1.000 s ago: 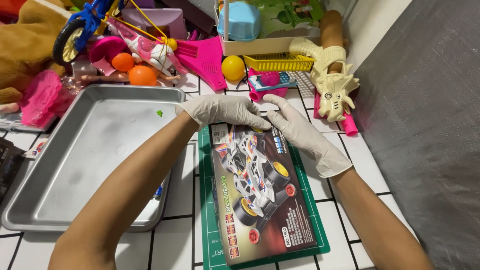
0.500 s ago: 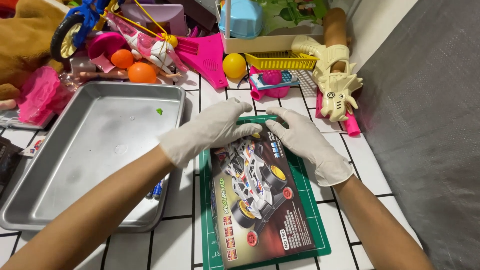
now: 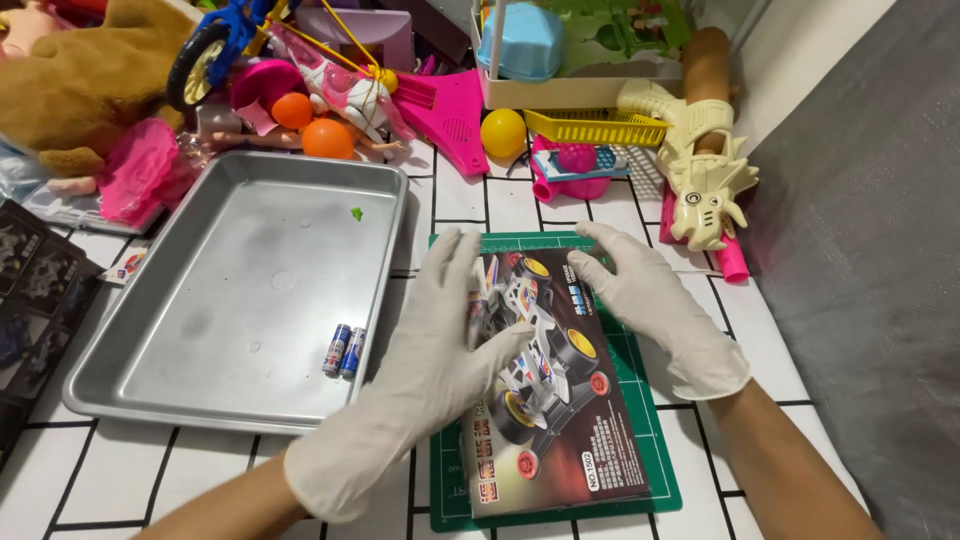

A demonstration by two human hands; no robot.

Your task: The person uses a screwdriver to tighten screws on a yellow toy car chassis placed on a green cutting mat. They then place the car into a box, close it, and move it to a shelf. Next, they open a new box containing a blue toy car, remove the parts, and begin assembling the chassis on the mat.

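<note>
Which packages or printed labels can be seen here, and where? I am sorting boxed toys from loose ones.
Toy car box: flat rectangle on the green cutting mat, dark lid picturing a white racing car; left hand lies over it, right hand at its far edge.
Dark printed package: left edge, beside the metal tray, cropped.
Two batteries: in the tray, blue-and-silver labels.

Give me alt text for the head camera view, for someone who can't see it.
Two gloved hands rest on a toy race car box lying on a green cutting mat: the left hand over its left side, the right hand at its upper right edge. Beside it, a metal tray holds two small batteries; assorted toys crowd the tiled table's far edge.
</note>
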